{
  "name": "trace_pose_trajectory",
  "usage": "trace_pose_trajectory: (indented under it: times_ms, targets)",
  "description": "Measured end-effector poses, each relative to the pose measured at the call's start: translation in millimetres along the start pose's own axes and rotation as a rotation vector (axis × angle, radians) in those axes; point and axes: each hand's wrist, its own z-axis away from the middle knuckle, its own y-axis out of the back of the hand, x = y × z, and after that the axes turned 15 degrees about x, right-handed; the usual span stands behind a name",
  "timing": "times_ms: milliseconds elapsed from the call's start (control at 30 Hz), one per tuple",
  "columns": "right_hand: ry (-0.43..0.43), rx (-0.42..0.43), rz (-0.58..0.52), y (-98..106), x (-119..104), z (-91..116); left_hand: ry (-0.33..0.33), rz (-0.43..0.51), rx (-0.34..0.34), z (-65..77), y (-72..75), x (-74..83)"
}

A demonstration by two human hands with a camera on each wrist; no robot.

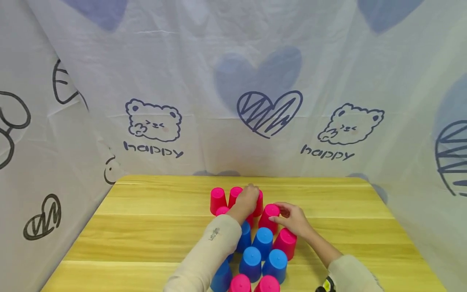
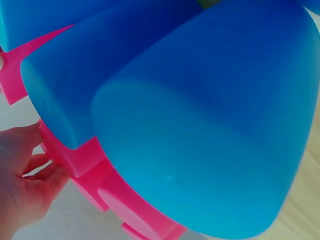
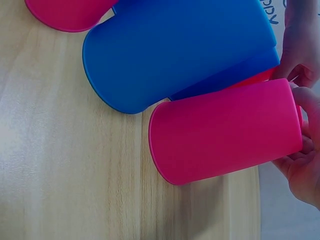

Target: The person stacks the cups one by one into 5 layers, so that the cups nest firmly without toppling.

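Observation:
Several pink and blue plastic cups stand upside down in a cluster on the wooden table. My left hand [image 1: 248, 198] reaches over to the back row and grips the rightmost pink cup [image 1: 258, 205] there; in the left wrist view its fingers [image 2: 47, 182] are at that cup's closed end. My right hand [image 1: 295, 219] holds another pink cup [image 1: 269, 219] near its top, thumb toward me and fingers behind. The right wrist view shows this pink cup [image 3: 225, 132] beside a blue cup [image 3: 175, 55]. The left forearm hides part of the cluster.
Blue cups [image 1: 262, 241] fill the middle, with a pink cup [image 1: 285, 243] at their right and two pink cups [image 1: 240, 284] at the front. Two more pink cups [image 1: 218, 200] stand at the back left. A printed cloth [image 1: 219, 134] hangs behind the wooden table [image 1: 146, 227].

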Motion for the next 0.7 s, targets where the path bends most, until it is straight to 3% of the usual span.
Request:
trace_pose_trajectory:
  times_ms: [367,500,700]
  targets:
    - [0.002,0.001,-0.008,-3,-2,0,-0.061,-0.041,0.04,-1.1,3.5,-3.6]
    - [-0.002,0.018,0.01,-1,-5,0,-0.049,0.052,0.053,-1.7,8.1,-6.9]
    - [0.008,0.033,0.036,4,-10,-4,-0.092,0.244,0.149,2.3,24.0,-12.9]
